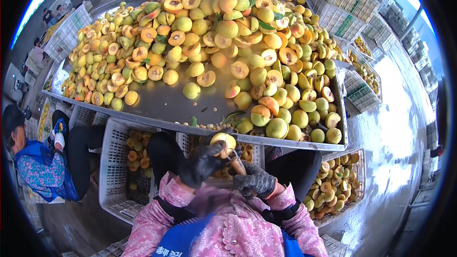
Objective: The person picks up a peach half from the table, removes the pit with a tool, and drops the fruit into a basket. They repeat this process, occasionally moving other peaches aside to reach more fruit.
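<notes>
My left hand (202,164), in a black glove, is closed around a yellow peach (223,144) just in front of the table's near edge. In a dark grey knit glove, my right hand (257,182) grips a wooden-handled pitting tool (237,165). Its curved metal tip lies against the peach or very close to it; the exact contact cannot be made out. Beyond both hands, a large heap of peaches (228,28), many cut in half, covers much of the metal table (164,96). Small pits and scraps lie along the near rim.
Below the table stand a white plastic crate (112,166) at left and another crate (360,164) with peach halves at right. A co-worker (40,166) sits at the left. Stacked crates (340,7) line the back right, beside a wet floor (390,147).
</notes>
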Action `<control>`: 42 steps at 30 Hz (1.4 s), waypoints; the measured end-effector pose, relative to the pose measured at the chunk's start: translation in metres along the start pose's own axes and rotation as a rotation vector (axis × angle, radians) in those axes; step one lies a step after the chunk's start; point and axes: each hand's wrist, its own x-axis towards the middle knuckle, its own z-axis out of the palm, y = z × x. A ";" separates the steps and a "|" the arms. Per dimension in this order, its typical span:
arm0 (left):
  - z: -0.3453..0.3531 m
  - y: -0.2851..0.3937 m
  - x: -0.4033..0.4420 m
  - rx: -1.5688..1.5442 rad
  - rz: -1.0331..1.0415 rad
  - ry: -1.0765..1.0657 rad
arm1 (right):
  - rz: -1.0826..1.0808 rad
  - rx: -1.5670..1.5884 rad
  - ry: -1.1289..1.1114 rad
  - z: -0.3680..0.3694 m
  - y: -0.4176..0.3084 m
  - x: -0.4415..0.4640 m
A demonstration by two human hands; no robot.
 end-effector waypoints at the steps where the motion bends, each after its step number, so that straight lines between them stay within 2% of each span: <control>1: -0.003 0.001 -0.001 -0.400 -0.129 -0.017 | -0.005 0.013 0.026 -0.001 0.001 0.000; 3: 0.000 -0.006 0.002 0.223 0.144 0.050 | -0.016 0.033 0.076 -0.005 0.003 0.004; 6: 0.018 -0.006 -0.007 0.716 0.346 0.103 | -0.062 -0.033 0.059 -0.008 0.009 0.015; 7: 0.002 -0.013 -0.006 1.191 0.521 0.056 | -0.077 -0.040 0.104 -0.006 0.012 0.020; 9: -0.008 -0.016 -0.006 1.566 0.604 0.009 | -0.233 -0.073 0.202 -0.006 0.022 0.037; 10: -0.006 -0.012 -0.008 1.463 0.515 0.017 | -0.310 -0.090 0.254 -0.005 0.023 0.040; 11: -0.002 -0.010 -0.009 1.359 0.426 0.024 | -0.293 -0.045 0.276 -0.006 0.019 0.040; 13: 0.022 -0.013 -0.010 1.098 0.477 0.061 | -0.245 -0.040 0.339 -0.004 0.011 0.041; 15: 0.024 -0.014 -0.009 0.668 0.409 0.061 | -0.188 -0.032 0.365 -0.007 0.010 0.045; 17: 0.007 -0.012 -0.006 0.074 0.219 0.025 | -0.218 -0.022 0.370 -0.006 0.011 0.047; 20: 0.001 -0.017 -0.009 1.027 0.555 0.061 | -0.268 0.006 0.403 -0.002 0.014 0.052; 23: -0.007 -0.012 -0.004 1.640 0.818 -0.013 | -0.360 0.002 0.393 -0.002 0.021 0.059; 25: -0.014 -0.015 -0.007 1.560 0.753 0.001 | -0.441 -0.053 0.369 -0.020 0.042 0.075; 26: -0.019 -0.019 -0.005 1.510 0.728 -0.018 | -0.405 -0.122 0.376 -0.027 0.047 0.078; 27: -0.039 -0.024 0.000 1.579 0.671 0.017 | -0.299 -0.264 0.451 -0.008 0.017 0.058; 28: -0.032 -0.023 -0.001 1.582 0.644 0.014 | -0.307 -0.210 0.424 -0.009 0.020 0.059; 29: -0.039 -0.021 -0.002 1.739 0.564 0.026 | -0.431 -0.107 0.400 -0.014 0.032 0.068; 30: -0.016 -0.029 -0.003 1.430 0.571 0.124 | -0.439 -0.048 0.367 -0.011 0.032 0.070; 31: -0.013 -0.031 -0.003 1.369 0.567 0.133 | -0.491 -0.076 0.370 -0.023 0.048 0.085; 32: -0.011 -0.028 -0.006 1.346 0.462 0.124 | -0.524 -0.154 0.392 -0.024 0.049 0.086; 33: -0.003 -0.038 -0.002 0.811 0.447 0.147 | -0.591 -0.119 0.298 -0.032 0.063 0.102; 34: 0.007 -0.041 0.000 0.483 0.406 0.108 | -0.666 -0.274 0.350 -0.024 0.052 0.093; 35: 0.016 -0.043 0.002 0.153 0.371 0.083 | -0.676 -0.287 0.354 -0.013 0.043 0.081; 38: 0.018 -0.037 0.003 -0.231 0.216 -0.064 | -0.680 -0.415 0.278 0.000 0.024 0.052; 39: -0.009 -0.031 0.007 -0.350 0.112 -0.037 | -0.621 -0.531 0.283 -0.006 0.032 0.055; 41: -0.013 -0.020 -0.001 -0.032 0.293 0.085 | -0.546 -0.351 0.198 -0.007 0.029 0.045; 42: -0.009 -0.018 -0.009 0.285 0.440 0.088 | -0.494 -0.252 0.136 -0.003 0.033 0.041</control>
